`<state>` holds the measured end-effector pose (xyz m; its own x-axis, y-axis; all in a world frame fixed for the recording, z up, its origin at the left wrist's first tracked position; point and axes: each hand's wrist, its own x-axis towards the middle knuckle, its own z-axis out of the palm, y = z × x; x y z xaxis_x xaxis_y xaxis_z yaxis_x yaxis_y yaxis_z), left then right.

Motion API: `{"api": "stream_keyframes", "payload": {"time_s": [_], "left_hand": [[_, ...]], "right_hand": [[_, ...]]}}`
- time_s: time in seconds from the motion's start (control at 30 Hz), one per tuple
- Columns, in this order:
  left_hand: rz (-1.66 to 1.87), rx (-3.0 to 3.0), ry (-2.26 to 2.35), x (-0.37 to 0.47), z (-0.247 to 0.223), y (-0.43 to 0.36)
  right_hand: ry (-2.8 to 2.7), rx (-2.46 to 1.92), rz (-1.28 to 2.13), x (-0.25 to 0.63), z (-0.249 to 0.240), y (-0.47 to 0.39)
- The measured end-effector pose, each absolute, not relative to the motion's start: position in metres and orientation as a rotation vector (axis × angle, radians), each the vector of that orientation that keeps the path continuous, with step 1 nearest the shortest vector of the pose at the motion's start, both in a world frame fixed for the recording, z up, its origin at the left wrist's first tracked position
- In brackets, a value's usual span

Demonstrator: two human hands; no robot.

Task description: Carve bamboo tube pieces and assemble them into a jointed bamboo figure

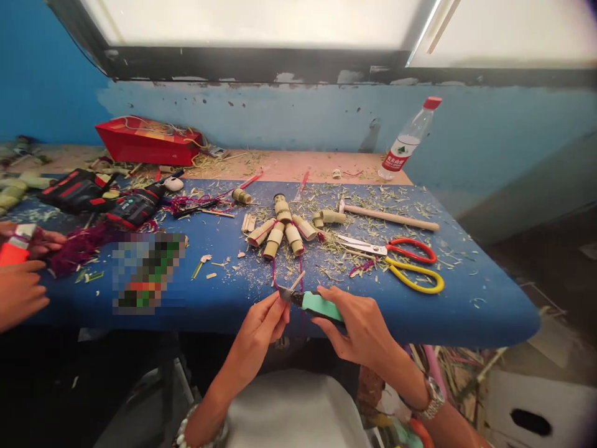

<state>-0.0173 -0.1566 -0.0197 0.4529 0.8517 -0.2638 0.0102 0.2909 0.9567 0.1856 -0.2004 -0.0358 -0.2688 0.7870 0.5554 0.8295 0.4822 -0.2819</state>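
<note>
Near the table's front edge, my left hand (pixel 262 323) pinches the lower end of a thin wooden stick (pixel 298 280), which tilts up to the right. My right hand (pixel 359 320) grips a teal-handled cutter (pixel 323 306), its short metal blade against the stick close to my left fingertips. Just beyond lies a bamboo figure (pixel 282 227) of several short tube pieces, tied with purple-red cord. Two strands of that cord (pixel 273 269) run from it towards my hands. Whether the cord is attached to the stick is hidden by my fingers.
Scissors (pixel 387 249) and a hammer (pixel 389 214) lie to the right, with a water bottle (pixel 405 146) behind. Power drills (pixel 135 205) and a red box (pixel 149 143) are left. Another person's hands (pixel 21 292) work beside purple cord (pixel 79 246). Shavings litter the blue table.
</note>
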Motion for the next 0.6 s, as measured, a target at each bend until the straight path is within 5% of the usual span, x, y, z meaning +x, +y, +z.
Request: {"api": "stream_keyframes", "payload": {"time_s": [0.2, 0.37, 0.6], "left_hand": [[0.746, 1.151, 0.999, -0.014, -0.023, -0.164], [0.8, 1.017, 1.099, -0.027, -0.037, -0.165], [0.746, 1.213, 1.032, -0.019, -0.028, -0.153]], "right_hand": [[-2.12, -1.396, -0.181, 0.201, -0.031, -0.195], [-1.621, -1.929, -0.54, 0.262, -0.026, -0.184], [-2.006, -1.446, 0.053, 0.221, -0.034, -0.198]]}}
